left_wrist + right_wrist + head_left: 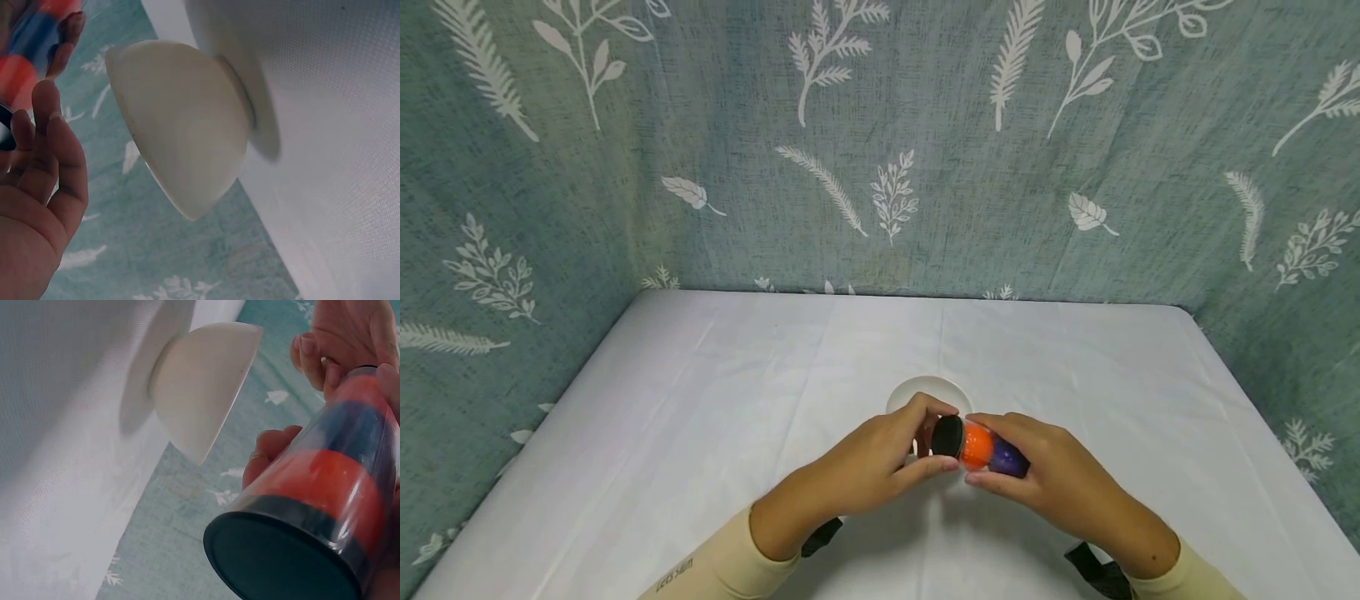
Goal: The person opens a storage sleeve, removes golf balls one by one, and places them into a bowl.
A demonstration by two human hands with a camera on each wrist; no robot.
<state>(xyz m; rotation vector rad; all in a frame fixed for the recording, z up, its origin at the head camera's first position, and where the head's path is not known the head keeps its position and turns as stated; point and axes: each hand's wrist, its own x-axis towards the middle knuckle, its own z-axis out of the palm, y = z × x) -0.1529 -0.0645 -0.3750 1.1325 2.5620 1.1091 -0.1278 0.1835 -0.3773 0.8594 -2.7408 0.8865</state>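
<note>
Holding a clear tube of orange and blue balls sideways – right hand wrapping round its body, left hand pinching the black cap. Hovering just in front of a white bowl – sitting on the white tablecloth.

Counter: you face a white cloth, creased.
Backdrop: behind and beside the counter, teal fabric with white leaf prints.
Light: even, soft.

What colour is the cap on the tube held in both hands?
Black; the cap on the clear tube shows best in the right wrist view.
</note>
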